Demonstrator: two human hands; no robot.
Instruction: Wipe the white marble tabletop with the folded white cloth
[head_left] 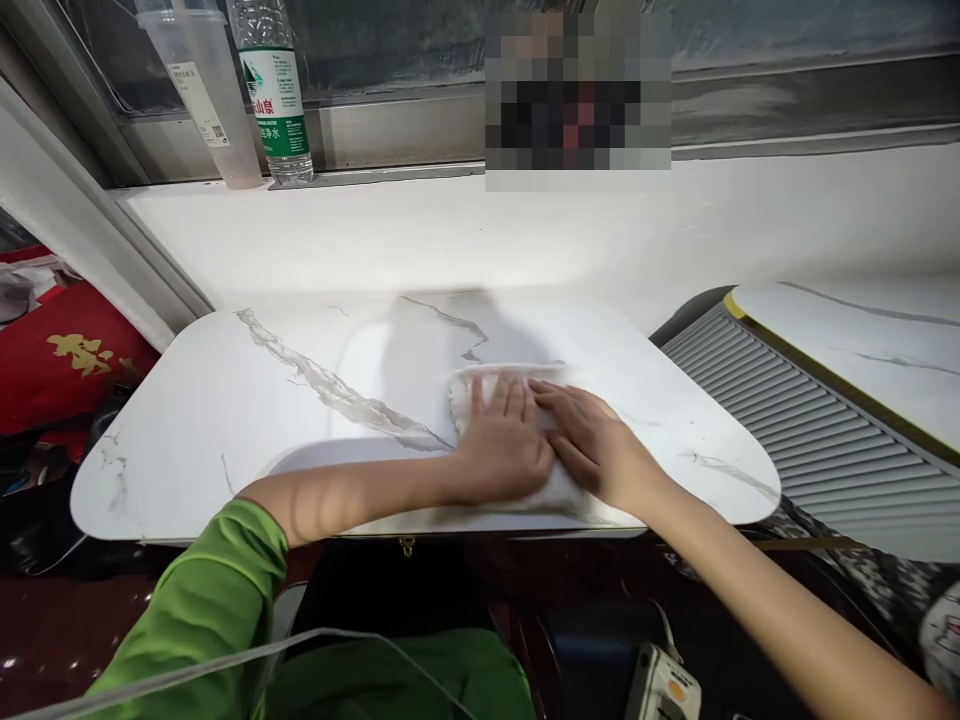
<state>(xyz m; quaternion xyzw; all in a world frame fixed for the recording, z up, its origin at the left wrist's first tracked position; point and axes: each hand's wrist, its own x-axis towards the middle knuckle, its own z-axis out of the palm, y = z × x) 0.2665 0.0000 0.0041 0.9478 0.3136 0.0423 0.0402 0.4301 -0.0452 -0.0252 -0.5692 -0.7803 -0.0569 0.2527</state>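
Observation:
A white cloth point(469, 388) lies folded on the white marble-pattern tabletop point(247, 410), near its front edge. My left hand point(506, 440) rests flat on the cloth with its fingers stretched out and together. My right hand point(592, 440) lies flat beside it, fingers extended and overlapping the left hand's edge, pressing on the same cloth. Most of the cloth is hidden under both hands. My left arm wears a green sleeve pushed up to the elbow.
A clear plastic cup point(202, 90) and a water bottle point(274, 90) with a green label stand on the window ledge at the back left. A grey slatted panel point(795, 420) and a second marble top point(862, 340) lie to the right. Red fabric point(67, 360) sits at left.

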